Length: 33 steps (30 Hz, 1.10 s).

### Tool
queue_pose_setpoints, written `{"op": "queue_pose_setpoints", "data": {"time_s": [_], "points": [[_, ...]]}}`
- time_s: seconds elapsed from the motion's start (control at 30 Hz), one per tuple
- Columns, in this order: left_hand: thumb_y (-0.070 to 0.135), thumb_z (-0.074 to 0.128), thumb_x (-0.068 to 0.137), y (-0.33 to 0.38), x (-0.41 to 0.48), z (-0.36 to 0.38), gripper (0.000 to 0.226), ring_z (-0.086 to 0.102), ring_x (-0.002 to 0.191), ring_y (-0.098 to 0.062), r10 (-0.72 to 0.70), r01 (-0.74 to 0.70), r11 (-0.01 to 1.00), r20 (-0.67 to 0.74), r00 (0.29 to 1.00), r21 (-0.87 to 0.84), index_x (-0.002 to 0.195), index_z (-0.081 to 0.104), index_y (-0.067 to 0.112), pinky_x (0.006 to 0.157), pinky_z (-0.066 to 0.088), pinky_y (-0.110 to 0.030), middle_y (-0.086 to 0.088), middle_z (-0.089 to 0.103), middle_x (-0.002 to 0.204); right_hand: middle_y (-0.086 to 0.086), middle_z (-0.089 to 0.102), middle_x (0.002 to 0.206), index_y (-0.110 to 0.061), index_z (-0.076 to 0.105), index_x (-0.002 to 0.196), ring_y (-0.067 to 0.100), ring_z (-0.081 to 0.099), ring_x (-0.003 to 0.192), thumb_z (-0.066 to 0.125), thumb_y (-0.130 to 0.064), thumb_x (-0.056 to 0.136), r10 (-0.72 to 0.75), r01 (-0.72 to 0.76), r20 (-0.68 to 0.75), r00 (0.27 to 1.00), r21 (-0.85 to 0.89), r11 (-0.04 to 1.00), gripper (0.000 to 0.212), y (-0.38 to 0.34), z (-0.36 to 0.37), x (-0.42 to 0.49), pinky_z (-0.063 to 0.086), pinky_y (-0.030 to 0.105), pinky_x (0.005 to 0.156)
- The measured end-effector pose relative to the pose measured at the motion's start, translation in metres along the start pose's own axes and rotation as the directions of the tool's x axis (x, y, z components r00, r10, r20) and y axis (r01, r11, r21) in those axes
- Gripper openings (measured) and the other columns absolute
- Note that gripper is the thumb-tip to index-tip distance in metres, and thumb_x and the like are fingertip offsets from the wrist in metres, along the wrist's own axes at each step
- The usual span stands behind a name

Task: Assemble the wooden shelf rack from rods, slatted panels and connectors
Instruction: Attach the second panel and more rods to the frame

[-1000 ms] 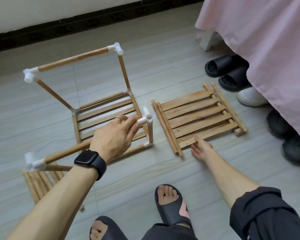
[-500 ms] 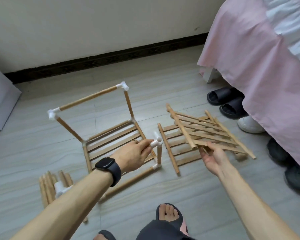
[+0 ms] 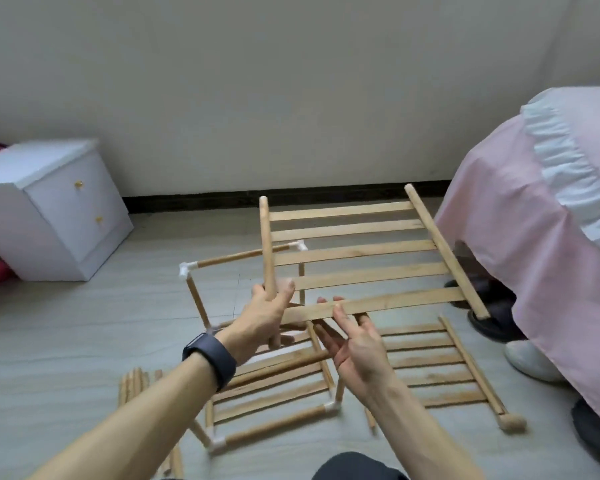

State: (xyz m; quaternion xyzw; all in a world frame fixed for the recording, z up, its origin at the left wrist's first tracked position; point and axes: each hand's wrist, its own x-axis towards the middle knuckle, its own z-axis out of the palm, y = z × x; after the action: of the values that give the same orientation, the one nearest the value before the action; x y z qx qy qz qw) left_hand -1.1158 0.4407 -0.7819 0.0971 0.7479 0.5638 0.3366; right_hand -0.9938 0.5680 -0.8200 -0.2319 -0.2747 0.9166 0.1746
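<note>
- Head view: the half-built frame point(image 3: 196, 296) stands on the floor point(image 3: 84, 323), its wooden rods joined at the corners by white connectors point(image 3: 185, 270). It is the only thing here that holds another part.
- Inside the bottom of the frame sits one slatted base panel point(image 3: 274, 386), lying flat between the lower rods.
- The raised slatted panel point(image 3: 354, 252) is held in the air, above the frame and just to its right, clear of the floor.
- The left hand point(image 3: 267, 313) reaches forward over the frame, a dark smartwatch point(image 3: 210, 360) on its wrist. Its fingers are wrapped round the raised panel's left side rod point(image 3: 264, 237) near the lower end.
- The right hand point(image 3: 355, 344) is palm-up to the right of the frame. Its fingers point(image 3: 343, 322) are straight and spread, not curled. They touch the raised panel's lowest slat point(image 3: 395, 303), which passes between them.
- The raised panel's slats run left to right. Its side rods point away from the person towards the wall, the far ends higher, and the right rod slants outward.
- A second slatted panel point(image 3: 430, 368) lies flat on the floor, right of the frame.
- Loose rods point(image 3: 132, 386) lie bundled on the floor, left of the frame's near corner.
- A white nightstand point(image 3: 56, 216) stands far left of the frame, both drawers closed. A pink-covered bed point(image 3: 534, 271) is far right, with shoes point(image 3: 527, 362) at its edge.
</note>
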Motion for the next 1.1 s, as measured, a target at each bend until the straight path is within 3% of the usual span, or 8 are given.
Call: {"op": "queue_pose_setpoints", "data": {"time_s": [0.13,0.27,0.4,0.5,0.57,0.73,0.9,1.1], "points": [[0.036,0.049,0.105,-0.011,-0.007,-0.035,0.027,0.073,0.081,-0.024,0.039,-0.117,0.972,-0.354,0.934,-0.202,0.12,0.048,0.014,0.056,0.059,-0.032,-0.008,0.073,0.1,0.01,0.077,0.106,-0.005,0.061,0.119,0.032,0.075,0.098,0.066,-0.016,0.098,0.158,-0.114,0.101,0.982,-0.346,0.931,0.025,0.019,0.037,0.002,0.062,0.037,0.075],[0.038,0.049,0.105,-0.036,-0.02,-0.08,0.027,0.073,0.08,-0.022,0.095,-0.178,0.978,-0.532,0.841,-0.107,0.118,0.05,0.014,0.049,0.054,-0.025,-0.005,0.073,0.095,0.009,0.076,0.113,-0.007,0.065,0.12,0.026,0.076,0.098,0.067,-0.028,0.099,0.346,-0.118,0.149,0.926,-0.757,0.643,0.03,0.016,0.042,0.005,0.062,0.042,0.089],[0.036,0.048,0.106,-0.066,-0.033,-0.112,0.026,0.074,0.08,-0.024,0.064,-0.168,0.979,-0.599,0.798,-0.12,0.117,0.048,0.013,0.048,0.053,-0.024,-0.006,0.075,0.093,0.0,0.071,0.109,-0.021,0.066,0.115,0.018,0.072,0.1,0.066,-0.037,0.098,0.042,0.216,0.251,0.967,-0.898,0.384,0.023,-0.002,0.033,0.015,0.061,0.035,0.083],[0.035,0.047,0.106,-0.081,-0.04,-0.125,0.027,0.075,0.084,-0.026,0.022,-0.153,0.974,-0.604,0.796,-0.166,0.119,0.048,0.012,0.048,0.053,-0.025,-0.005,0.076,0.094,-0.004,0.065,0.111,-0.022,0.06,0.117,0.018,0.063,0.105,0.062,-0.044,0.098,-0.317,0.28,0.208,0.925,-0.939,0.201,0.029,-0.023,0.02,0.036,0.051,0.03,0.081],[0.034,0.047,0.106,-0.086,-0.042,-0.128,0.027,0.074,0.087,-0.028,0.006,-0.145,0.971,-0.59,0.807,-0.189,0.12,0.048,0.011,0.049,0.053,-0.025,-0.006,0.076,0.097,0.004,0.06,0.123,-0.013,0.055,0.127,0.024,0.058,0.114,0.056,-0.05,0.1,-0.339,0.189,0.114,0.934,-0.962,0.198,0.045,-0.032,0.008,0.053,0.049,0.039,0.092],[0.034,0.046,0.107,-0.095,-0.034,-0.126,0.029,0.072,0.094,-0.032,-0.002,-0.13,0.97,-0.545,0.838,-0.203,0.122,0.05,0.01,0.054,0.055,-0.026,-0.009,0.075,0.099,0.005,0.072,0.11,-0.012,0.064,0.116,0.025,0.064,0.106,0.04,-0.052,0.106,0.039,-0.026,-0.014,0.999,-0.941,0.338,0.047,-0.025,-0.01,0.075,0.047,0.048,0.094],[0.036,0.045,0.107,-0.099,-0.017,-0.126,0.027,0.071,0.099,-0.035,-0.007,-0.121,0.973,-0.548,0.837,-0.198,0.12,0.053,0.013,0.053,0.052,-0.025,-0.007,0.073,0.105,0.006,0.068,0.092,-0.004,0.059,0.113,0.018,0.062,0.084,0.051,-0.044,0.105,-0.053,0.011,-0.007,0.999,-0.947,0.32,0.042,-0.014,-0.018,0.089,0.046,0.03,0.07],[0.035,0.039,0.109,-0.081,0.004,-0.134,0.023,0.065,0.09,-0.021,-0.019,-0.092,0.974,-0.48,0.877,-0.208,0.111,0.055,0.019,0.069,0.056,-0.037,-0.001,0.076,0.098,0.006,0.055,0.087,-0.011,0.058,0.094,0.018,0.05,0.076,0.043,-0.058,0.103,-0.187,-0.01,-0.048,0.981,-0.98,0.196,0.05,-0.003,-0.025,0.11,0.042,0.034,0.063]]}}
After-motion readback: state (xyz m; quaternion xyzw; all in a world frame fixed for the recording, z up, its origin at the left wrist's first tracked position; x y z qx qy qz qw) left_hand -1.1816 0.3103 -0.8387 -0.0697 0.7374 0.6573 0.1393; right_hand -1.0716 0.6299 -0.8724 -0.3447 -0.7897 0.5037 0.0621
